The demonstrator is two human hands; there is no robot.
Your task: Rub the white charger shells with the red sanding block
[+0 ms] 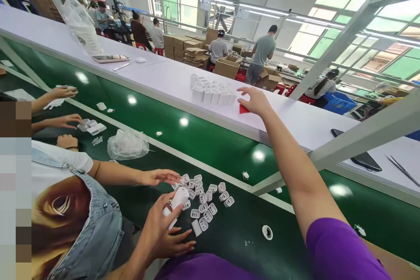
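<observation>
My left hand point(157, 223) is closed around a white plastic charger housing point(180, 199), low over the dark green belt. A second white piece shows below that housing, partly hidden by my fingers. Beside it on the belt lie several small white charger housings point(203, 208) with slots in their ends. My right hand point(257, 101) reaches far out over the white shelf, its fingers apart and slightly bent. Left of its fingertips stand several taller white housings point(215, 94) in a close group. A red piece point(243, 109) lies under the right hand.
A co-worker's hand point(160, 177) reaches to the housings from the left. A clear plastic bag point(127, 144) and a white ring point(267, 232) lie on the belt. Slanting metal posts point(357, 138) cross at right. A phone point(110, 58) and tweezers point(403, 169) rest on the shelf.
</observation>
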